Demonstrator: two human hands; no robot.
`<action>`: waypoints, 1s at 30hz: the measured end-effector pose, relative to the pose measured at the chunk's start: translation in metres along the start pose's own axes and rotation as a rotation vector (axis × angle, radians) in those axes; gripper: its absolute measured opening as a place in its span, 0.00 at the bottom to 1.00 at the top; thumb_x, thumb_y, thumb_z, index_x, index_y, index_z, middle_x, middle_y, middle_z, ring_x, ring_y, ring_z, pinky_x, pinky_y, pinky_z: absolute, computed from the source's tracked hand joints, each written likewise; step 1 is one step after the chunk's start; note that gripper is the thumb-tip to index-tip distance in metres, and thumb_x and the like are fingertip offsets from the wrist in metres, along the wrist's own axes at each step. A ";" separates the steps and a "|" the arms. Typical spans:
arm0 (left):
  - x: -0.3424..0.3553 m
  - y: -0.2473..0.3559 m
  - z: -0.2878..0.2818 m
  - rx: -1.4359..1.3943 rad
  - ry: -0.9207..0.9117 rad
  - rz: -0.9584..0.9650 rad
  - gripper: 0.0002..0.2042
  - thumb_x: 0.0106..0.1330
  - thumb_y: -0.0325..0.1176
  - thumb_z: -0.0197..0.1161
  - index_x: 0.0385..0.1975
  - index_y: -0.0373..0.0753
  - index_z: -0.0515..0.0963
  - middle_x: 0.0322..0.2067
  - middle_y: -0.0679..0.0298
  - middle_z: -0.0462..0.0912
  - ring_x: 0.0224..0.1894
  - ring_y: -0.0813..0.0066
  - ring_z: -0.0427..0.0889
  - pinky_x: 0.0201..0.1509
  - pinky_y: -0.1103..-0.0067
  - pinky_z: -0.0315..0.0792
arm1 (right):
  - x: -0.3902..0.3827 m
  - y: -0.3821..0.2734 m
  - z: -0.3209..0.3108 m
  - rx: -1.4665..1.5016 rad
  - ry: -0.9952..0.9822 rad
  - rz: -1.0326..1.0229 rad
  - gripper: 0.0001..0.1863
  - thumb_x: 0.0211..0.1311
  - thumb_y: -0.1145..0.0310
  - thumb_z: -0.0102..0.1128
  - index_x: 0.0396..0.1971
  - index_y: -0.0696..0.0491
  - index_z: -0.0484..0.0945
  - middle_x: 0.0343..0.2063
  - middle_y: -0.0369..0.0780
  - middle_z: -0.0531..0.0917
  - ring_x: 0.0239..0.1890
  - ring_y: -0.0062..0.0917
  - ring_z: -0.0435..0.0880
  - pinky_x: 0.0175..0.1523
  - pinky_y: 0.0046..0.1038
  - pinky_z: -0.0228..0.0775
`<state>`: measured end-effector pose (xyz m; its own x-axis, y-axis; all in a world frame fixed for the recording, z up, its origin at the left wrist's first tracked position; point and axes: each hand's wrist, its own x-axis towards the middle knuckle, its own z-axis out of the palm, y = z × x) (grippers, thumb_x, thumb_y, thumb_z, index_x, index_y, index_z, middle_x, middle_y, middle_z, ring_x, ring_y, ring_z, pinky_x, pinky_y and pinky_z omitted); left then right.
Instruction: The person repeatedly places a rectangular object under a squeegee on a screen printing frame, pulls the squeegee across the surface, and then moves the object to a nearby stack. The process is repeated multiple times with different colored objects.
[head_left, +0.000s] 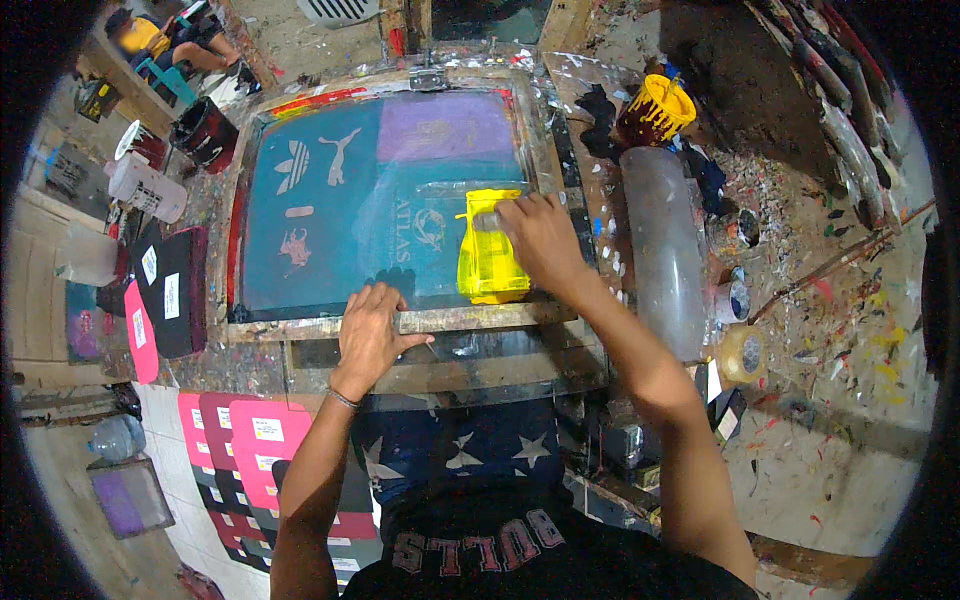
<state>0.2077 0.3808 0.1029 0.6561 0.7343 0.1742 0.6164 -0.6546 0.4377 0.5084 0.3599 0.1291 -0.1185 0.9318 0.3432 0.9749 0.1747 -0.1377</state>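
Note:
A silk-screen point(320, 240) with teal mesh and a worn wooden frame point(440, 318) lies in front of me. On the mesh are pale stencil designs and a purple patch. Bright yellow ink point(490, 265) covers a small area at its near right. My right hand point(540, 240) is closed around a small greyish squeegee point(487, 221) over that ink; the fingers hide part of the tool. My left hand point(372, 335) lies on the frame's near edge, fingers stretched forward and thumb out to the right.
A yellow-dripped ink pot point(662, 108) and a clear plastic roll point(665, 250) are on the right, with a tape roll point(739, 354). Ink containers point(205, 135) and black sheets point(178, 290) line the left. Pink cards point(258, 440) lie lower left. Another person point(165, 45) sits far left.

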 end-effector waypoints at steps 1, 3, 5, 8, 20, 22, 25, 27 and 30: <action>-0.001 -0.001 0.000 0.012 0.008 0.007 0.28 0.39 0.47 0.85 0.33 0.39 0.76 0.34 0.59 0.76 0.42 0.55 0.77 0.49 0.65 0.71 | 0.013 0.006 0.002 0.010 0.003 -0.001 0.13 0.59 0.76 0.58 0.44 0.55 0.80 0.37 0.45 0.86 0.46 0.43 0.85 0.57 0.47 0.72; -0.001 -0.002 0.000 0.025 0.027 0.028 0.28 0.38 0.47 0.85 0.33 0.39 0.76 0.34 0.60 0.76 0.42 0.57 0.76 0.48 0.65 0.70 | 0.037 0.016 -0.009 0.050 -0.117 0.042 0.12 0.59 0.75 0.58 0.44 0.55 0.80 0.37 0.46 0.86 0.46 0.43 0.85 0.56 0.46 0.72; -0.002 -0.003 0.002 0.018 0.036 0.031 0.28 0.39 0.48 0.84 0.33 0.39 0.76 0.34 0.60 0.76 0.42 0.57 0.76 0.48 0.65 0.70 | 0.047 0.023 -0.007 0.065 -0.139 0.050 0.11 0.59 0.75 0.58 0.43 0.55 0.80 0.36 0.46 0.86 0.46 0.43 0.85 0.55 0.46 0.73; -0.004 -0.003 0.002 0.011 0.030 0.025 0.28 0.39 0.48 0.84 0.33 0.39 0.76 0.33 0.60 0.76 0.42 0.57 0.76 0.48 0.65 0.70 | 0.036 0.024 0.011 0.040 -0.049 -0.015 0.11 0.58 0.75 0.60 0.42 0.54 0.80 0.36 0.46 0.86 0.45 0.44 0.84 0.55 0.45 0.72; -0.012 0.009 -0.001 0.083 0.146 0.029 0.27 0.39 0.46 0.84 0.34 0.38 0.80 0.33 0.60 0.78 0.43 0.56 0.78 0.55 0.60 0.64 | -0.055 -0.048 -0.024 0.010 -0.046 -0.067 0.13 0.56 0.76 0.61 0.42 0.57 0.75 0.36 0.47 0.81 0.44 0.45 0.80 0.54 0.44 0.68; -0.011 0.021 -0.014 0.118 0.207 0.018 0.28 0.39 0.46 0.85 0.36 0.37 0.81 0.34 0.60 0.79 0.44 0.57 0.78 0.59 0.59 0.60 | -0.055 -0.055 -0.032 -0.049 0.001 -0.081 0.13 0.57 0.71 0.64 0.41 0.56 0.75 0.34 0.46 0.79 0.42 0.43 0.79 0.52 0.43 0.67; -0.004 0.046 -0.052 0.139 0.374 0.045 0.29 0.40 0.44 0.85 0.40 0.36 0.81 0.37 0.60 0.78 0.47 0.57 0.78 0.63 0.59 0.57 | -0.047 -0.072 -0.065 0.001 0.341 -0.087 0.18 0.55 0.58 0.69 0.36 0.55 0.75 0.30 0.45 0.77 0.36 0.41 0.77 0.47 0.43 0.65; 0.006 0.068 -0.077 0.201 0.530 0.105 0.31 0.42 0.42 0.85 0.45 0.35 0.80 0.42 0.58 0.78 0.50 0.57 0.77 0.65 0.58 0.57 | -0.030 -0.053 -0.080 -0.124 0.387 -0.082 0.29 0.54 0.38 0.69 0.30 0.53 0.76 0.31 0.46 0.79 0.35 0.39 0.78 0.46 0.44 0.69; 0.000 0.085 -0.030 -0.142 0.944 -0.041 0.35 0.48 0.46 0.83 0.53 0.32 0.78 0.49 0.55 0.76 0.56 0.55 0.72 0.62 0.57 0.60 | 0.021 -0.047 -0.124 -0.129 0.517 -0.137 0.26 0.57 0.43 0.71 0.27 0.53 0.76 0.24 0.43 0.76 0.27 0.41 0.76 0.35 0.42 0.67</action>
<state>0.2471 0.3310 0.1664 -0.0252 0.6387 0.7690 0.5313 -0.6431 0.5515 0.4831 0.3317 0.2577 -0.1700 0.6199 0.7660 0.9760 0.2132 0.0441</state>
